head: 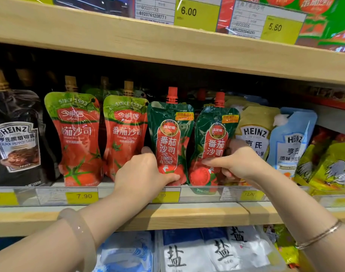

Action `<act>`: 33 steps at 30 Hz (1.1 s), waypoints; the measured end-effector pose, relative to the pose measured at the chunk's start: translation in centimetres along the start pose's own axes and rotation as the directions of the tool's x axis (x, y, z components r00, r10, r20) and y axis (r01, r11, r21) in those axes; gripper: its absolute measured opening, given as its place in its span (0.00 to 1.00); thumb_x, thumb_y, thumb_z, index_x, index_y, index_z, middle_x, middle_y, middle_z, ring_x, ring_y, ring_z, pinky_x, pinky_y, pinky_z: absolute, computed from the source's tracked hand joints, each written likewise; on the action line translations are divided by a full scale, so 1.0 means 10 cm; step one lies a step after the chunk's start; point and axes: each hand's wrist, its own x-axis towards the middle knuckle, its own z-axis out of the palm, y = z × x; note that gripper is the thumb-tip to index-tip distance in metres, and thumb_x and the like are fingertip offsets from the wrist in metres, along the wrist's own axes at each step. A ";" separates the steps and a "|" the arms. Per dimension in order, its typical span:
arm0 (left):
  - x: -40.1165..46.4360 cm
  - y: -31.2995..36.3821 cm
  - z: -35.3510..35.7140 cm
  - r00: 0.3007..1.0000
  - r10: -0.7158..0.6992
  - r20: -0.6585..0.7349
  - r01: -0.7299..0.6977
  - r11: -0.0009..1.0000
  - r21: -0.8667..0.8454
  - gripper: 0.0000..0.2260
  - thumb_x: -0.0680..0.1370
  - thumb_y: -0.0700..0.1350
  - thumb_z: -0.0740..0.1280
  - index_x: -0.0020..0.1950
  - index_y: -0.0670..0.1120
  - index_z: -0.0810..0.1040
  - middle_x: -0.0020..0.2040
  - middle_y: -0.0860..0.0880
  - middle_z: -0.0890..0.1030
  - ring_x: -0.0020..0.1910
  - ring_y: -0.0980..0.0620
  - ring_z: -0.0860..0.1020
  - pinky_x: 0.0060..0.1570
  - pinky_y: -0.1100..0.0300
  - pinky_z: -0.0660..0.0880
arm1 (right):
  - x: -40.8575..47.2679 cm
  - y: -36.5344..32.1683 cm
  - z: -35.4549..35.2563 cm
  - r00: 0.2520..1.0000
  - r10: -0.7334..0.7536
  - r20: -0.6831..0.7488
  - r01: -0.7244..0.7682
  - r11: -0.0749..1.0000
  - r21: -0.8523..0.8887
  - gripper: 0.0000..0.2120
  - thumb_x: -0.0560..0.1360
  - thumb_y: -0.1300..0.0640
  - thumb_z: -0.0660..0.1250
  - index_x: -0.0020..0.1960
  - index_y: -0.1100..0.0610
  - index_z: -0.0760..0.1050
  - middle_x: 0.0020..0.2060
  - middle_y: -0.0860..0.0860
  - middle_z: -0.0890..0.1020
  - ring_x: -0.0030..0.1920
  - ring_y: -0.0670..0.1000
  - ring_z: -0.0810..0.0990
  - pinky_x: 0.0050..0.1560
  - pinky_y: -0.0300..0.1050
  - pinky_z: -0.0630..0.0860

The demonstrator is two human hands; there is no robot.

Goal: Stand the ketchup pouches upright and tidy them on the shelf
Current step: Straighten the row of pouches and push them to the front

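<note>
Nearly tidied: left hand (142,171) clasping upright dark-green pouch (169,138), right hand (236,163) pinching its leaning twin (212,146) at shelf (197,214) front edge; straightening remains.

Black Heinz pouch (15,142) far left; salt bags (197,252) below (white, blue); yellow price tag (82,196).

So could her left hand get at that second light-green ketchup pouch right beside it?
Probably yes. The left hand grips the dark-green pouch, and the light-green pouch stands right beside it at the shelf front with nothing before it. The hand would need to let go first.
</note>
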 end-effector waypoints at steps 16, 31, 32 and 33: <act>-0.32 -0.69 -0.59 0.972 0.045 -0.229 -0.070 0.992 -0.103 0.18 0.69 0.57 0.70 0.48 0.50 0.65 0.37 0.53 0.73 0.41 0.49 0.75 0.38 0.53 0.73 | -0.77 -0.22 0.55 0.850 -0.261 -0.457 0.289 0.957 -0.009 0.15 0.63 0.49 0.74 0.47 0.51 0.76 0.42 0.47 0.83 0.29 0.51 0.80 0.32 0.46 0.79; -0.13 -0.87 -0.65 0.953 -0.239 -0.186 0.266 0.955 0.134 0.43 0.67 0.53 0.73 0.72 0.38 0.52 0.62 0.36 0.71 0.60 0.36 0.74 0.56 0.46 0.72 | -0.42 -0.90 1.56 0.965 -0.248 -0.089 0.227 0.953 -0.199 0.13 0.73 0.52 0.67 0.42 0.57 0.64 0.44 0.55 0.79 0.32 0.52 0.80 0.38 0.48 0.81; -0.11 -0.89 -0.64 0.953 -0.252 -0.167 0.272 0.956 0.113 0.45 0.68 0.52 0.73 0.73 0.38 0.48 0.64 0.35 0.70 0.61 0.36 0.73 0.57 0.45 0.72 | -0.41 -0.91 1.57 0.964 -0.248 -0.093 0.223 0.949 -0.221 0.13 0.74 0.53 0.67 0.40 0.56 0.64 0.44 0.56 0.79 0.34 0.54 0.81 0.39 0.49 0.81; -0.09 -0.91 -0.63 0.954 -0.255 -0.155 0.272 0.957 0.100 0.47 0.68 0.51 0.73 0.74 0.38 0.46 0.65 0.35 0.69 0.62 0.35 0.72 0.57 0.45 0.71 | -0.41 -0.92 1.57 0.963 -0.250 -0.097 0.220 0.945 -0.241 0.13 0.74 0.53 0.67 0.39 0.57 0.64 0.44 0.57 0.80 0.38 0.56 0.81 0.40 0.49 0.81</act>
